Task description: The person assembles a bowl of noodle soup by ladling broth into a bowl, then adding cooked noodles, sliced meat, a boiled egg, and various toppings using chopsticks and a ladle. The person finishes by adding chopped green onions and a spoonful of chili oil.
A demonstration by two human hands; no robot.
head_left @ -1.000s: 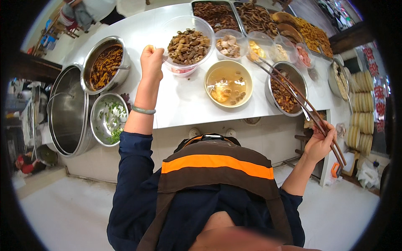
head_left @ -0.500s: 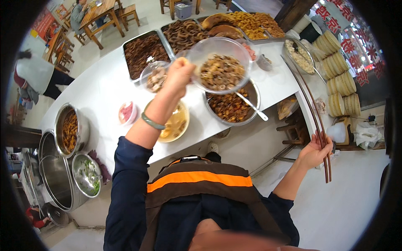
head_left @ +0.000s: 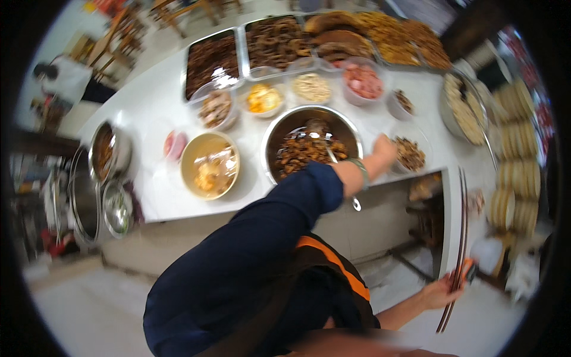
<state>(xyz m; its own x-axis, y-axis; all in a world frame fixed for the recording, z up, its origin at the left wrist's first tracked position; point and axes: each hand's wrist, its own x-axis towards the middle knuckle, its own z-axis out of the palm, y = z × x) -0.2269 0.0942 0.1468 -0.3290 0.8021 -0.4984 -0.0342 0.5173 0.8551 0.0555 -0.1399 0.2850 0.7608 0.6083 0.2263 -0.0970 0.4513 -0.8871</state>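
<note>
My left arm reaches across to the right. My left hand (head_left: pixel 384 151), blurred, is closed on the left rim of a clear plastic bowl (head_left: pixel 423 138) with brown sliced pieces in it. That bowl is at the table's right front part, beside a steel bowl (head_left: pixel 269 138) of dark brown chunks in shiny liquid. A metal spoon (head_left: pixel 355 203) leans out of the steel bowl, its handle passing under my left wrist. Low at the right, my right hand (head_left: pixel 441 293) grips a pair of long brown chopsticks (head_left: pixel 461 229). A small orange and black object (head_left: pixel 469 269) shows by its fingers.
Tubs of pink pieces (head_left: pixel 363 83), pale grains (head_left: pixel 312 88) and yellow food (head_left: pixel 263 99) line the white table (head_left: pixel 160 113). Behind stand trays of dark meat (head_left: pixel 211 65). A cream bowl (head_left: pixel 185 159) holds liquid. Bamboo steamers (head_left: pixel 516 140) are stacked at the right.
My left hand has carried the clear bowl from above the table's middle down to the right. My right hand and the chopsticks sit lower in view as the view has shifted.
</note>
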